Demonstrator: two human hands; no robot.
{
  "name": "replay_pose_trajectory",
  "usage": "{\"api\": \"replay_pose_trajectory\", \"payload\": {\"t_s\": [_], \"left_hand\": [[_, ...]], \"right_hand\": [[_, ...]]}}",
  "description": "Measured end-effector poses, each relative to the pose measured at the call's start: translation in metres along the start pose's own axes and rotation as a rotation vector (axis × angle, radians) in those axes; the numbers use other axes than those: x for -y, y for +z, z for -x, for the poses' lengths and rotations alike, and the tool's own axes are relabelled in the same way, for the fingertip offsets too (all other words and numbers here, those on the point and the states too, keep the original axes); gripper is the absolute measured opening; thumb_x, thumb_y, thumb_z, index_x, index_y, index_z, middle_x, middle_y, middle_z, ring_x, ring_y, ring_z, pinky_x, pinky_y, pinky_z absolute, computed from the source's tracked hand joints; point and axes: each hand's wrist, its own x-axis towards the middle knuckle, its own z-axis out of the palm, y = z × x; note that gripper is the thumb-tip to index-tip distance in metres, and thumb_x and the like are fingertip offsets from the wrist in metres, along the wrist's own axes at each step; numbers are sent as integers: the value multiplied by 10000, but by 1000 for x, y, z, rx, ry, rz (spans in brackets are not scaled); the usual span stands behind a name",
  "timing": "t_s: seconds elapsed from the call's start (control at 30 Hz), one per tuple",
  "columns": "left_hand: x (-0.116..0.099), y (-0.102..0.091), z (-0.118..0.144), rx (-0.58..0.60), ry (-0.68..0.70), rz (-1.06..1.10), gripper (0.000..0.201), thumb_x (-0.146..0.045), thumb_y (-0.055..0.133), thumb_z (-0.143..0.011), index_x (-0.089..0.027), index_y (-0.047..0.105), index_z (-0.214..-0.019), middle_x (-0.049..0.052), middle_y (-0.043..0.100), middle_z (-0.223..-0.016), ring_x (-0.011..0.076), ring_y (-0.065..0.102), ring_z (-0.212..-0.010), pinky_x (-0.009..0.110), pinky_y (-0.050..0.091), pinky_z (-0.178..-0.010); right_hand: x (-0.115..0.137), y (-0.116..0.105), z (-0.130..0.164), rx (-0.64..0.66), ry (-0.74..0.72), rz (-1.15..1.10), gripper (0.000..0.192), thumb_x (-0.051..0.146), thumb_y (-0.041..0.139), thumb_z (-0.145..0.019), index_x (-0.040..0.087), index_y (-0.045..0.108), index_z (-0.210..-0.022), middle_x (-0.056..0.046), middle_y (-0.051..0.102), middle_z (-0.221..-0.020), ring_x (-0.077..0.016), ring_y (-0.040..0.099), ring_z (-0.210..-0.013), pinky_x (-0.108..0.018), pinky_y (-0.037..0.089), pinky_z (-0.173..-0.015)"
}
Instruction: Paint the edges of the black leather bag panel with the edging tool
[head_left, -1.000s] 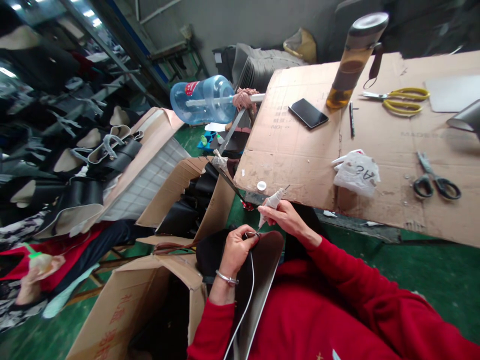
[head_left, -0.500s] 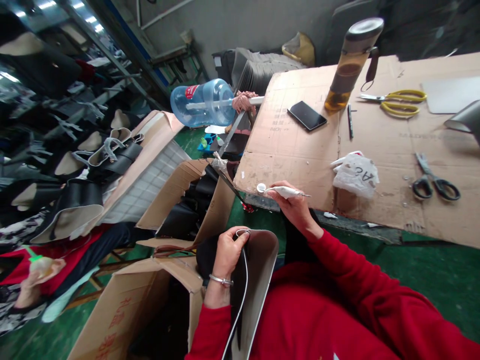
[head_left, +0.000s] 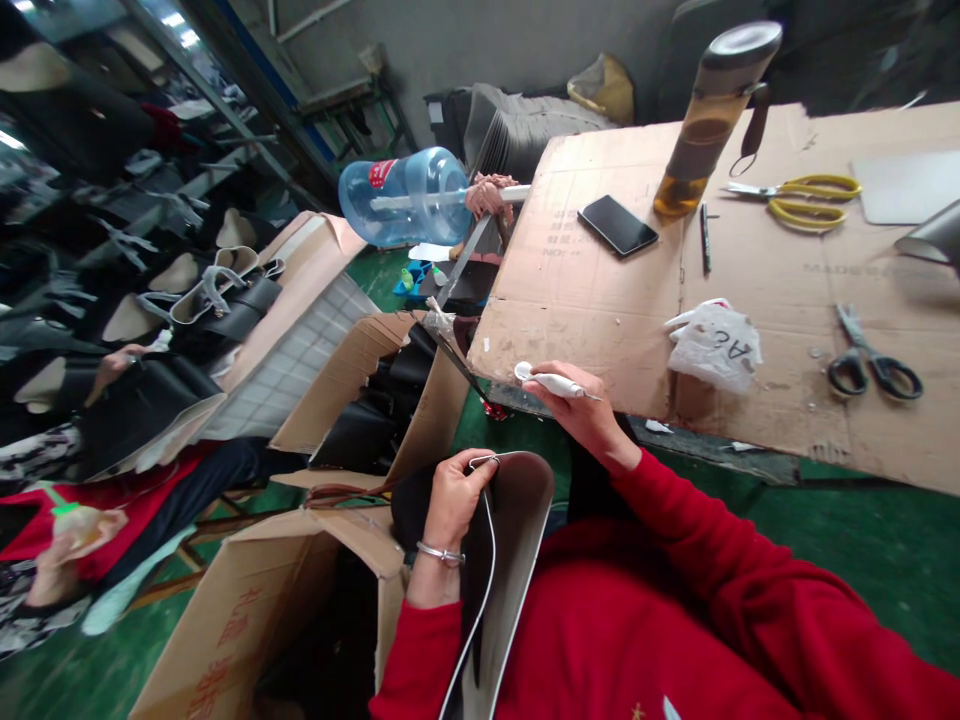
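My left hand [head_left: 455, 500], its thumb and fingers pinched together, grips the top edge of a dark leather bag piece [head_left: 525, 510] with a pale grey inner face. A thin white cord [head_left: 491, 560] loops by the fingertips and hangs down along the piece. My right hand [head_left: 581, 410], just over the table's near edge, is closed around a white, pen-like tool [head_left: 559, 385] with a thin pointed tip to the right. Touching or close to the tool's left end is a small round white piece [head_left: 523, 371]; I cannot tell whether they are joined.
On the cardboard-covered table [head_left: 585, 300] lie a phone [head_left: 617, 225], a bottle of tea [head_left: 694, 140], a pen [head_left: 705, 240], yellow scissors [head_left: 814, 200], black scissors [head_left: 870, 360] and a plastic bag [head_left: 716, 345]. Open cartons [head_left: 232, 610] stand at left; a co-worker's hands [head_left: 79, 545] hold a bottle there.
My right hand has shifted slightly on the white tool, and less of its pointed tip shows. My left hand keeps its pinch. At left, a hand now shows on the black bag.
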Motion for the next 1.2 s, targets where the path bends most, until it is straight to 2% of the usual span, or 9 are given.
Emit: {"api": "replay_pose_trajectory", "payload": {"t_s": [0.17,0.37,0.43,0.53,0.67,0.73,0.97,1.2], "left_hand": [[0,-6,1,-26,9,-4,165,-304,790,-713,-174,808,-813,46,791,-803,215,702,-783,305,521,-770],[3,-13,1,18,-19,26,179,-321,803,-716,-176,816,-819,45,783,-797,201,686,-762,295,512,-750],[4,-14,1,22,-24,40,181,-318,811,-708,-176,819,-820,50,786,-807,202,687,-767,297,513,-755],[5,-15,0,22,-38,57,197,-320,822,-695,-171,820,-825,58,790,-816,207,690,-764,305,517,-750],[5,-17,0,37,-39,48,208,-320,828,-692,-170,823,-836,62,794,-824,210,692,-772,310,518,-766],[4,-19,0,56,-40,45,207,-323,824,-701,-172,824,-843,61,795,-827,207,689,-773,306,513,-767],[2,-21,4,72,-70,73,199,-317,824,-692,-171,819,-827,50,787,-806,198,679,-764,299,504,-769],[1,-21,6,68,-80,94,211,-316,831,-679,-171,819,-832,48,784,-803,194,673,-755,298,505,-762]], "right_hand": [[-1,0,3,-95,146,-118,348,542,632,-1018,207,716,-971,-32,687,-854,-194,620,-720,-291,457,-665],[1,-5,0,-244,270,-455,382,580,729,-935,204,681,-976,-58,713,-863,-219,675,-692,-321,548,-627],[5,-9,1,-258,311,-518,415,603,739,-918,200,669,-985,-67,722,-835,-222,673,-672,-334,557,-623],[13,-10,7,-179,387,-596,469,658,725,-905,197,655,-960,-62,712,-770,-215,648,-625,-338,546,-596],[22,1,23,109,457,-741,504,675,749,-873,178,664,-883,-52,688,-693,-188,615,-573,-307,516,-553],[23,9,29,210,466,-786,502,664,765,-864,170,674,-857,-49,680,-678,-175,607,-570,-289,509,-548],[19,22,35,310,466,-824,494,642,763,-879,161,661,-833,-37,656,-696,-149,578,-590,-259,490,-560],[19,26,37,336,458,-805,471,617,756,-897,159,664,-839,-37,652,-705,-152,576,-592,-259,488,-562]]}}
